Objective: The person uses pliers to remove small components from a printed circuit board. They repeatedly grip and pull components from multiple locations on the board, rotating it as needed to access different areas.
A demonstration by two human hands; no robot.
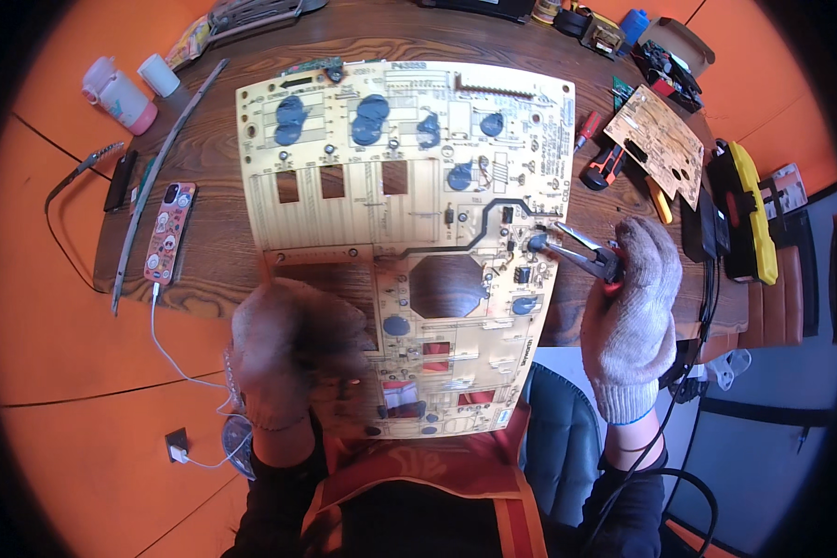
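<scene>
A large cream circuit board [344, 219] stands tilted over the table's near edge, with round blue-grey components, rectangular cutouts and an octagonal hole. In a light knitted glove, my right hand [634, 307] is closed around pliers [586, 256] with red on the handles. Their metal jaws are parted and point left, beside a round blue-grey component [538, 242] at the board's right edge; whether they touch it I cannot tell. My left hand [288, 344], gloved too, is at the board's lower left by a cutout. Motion smears its fingers, so its grip is unclear.
A second brown board [658, 139], a red screwdriver [587, 128] and a utility knife [604, 167] lie at right, near a black-and-yellow toolbox [749, 214]. On the left are a phone [169, 232] on a cable, a long thin strip [163, 177] and a bottle [118, 96].
</scene>
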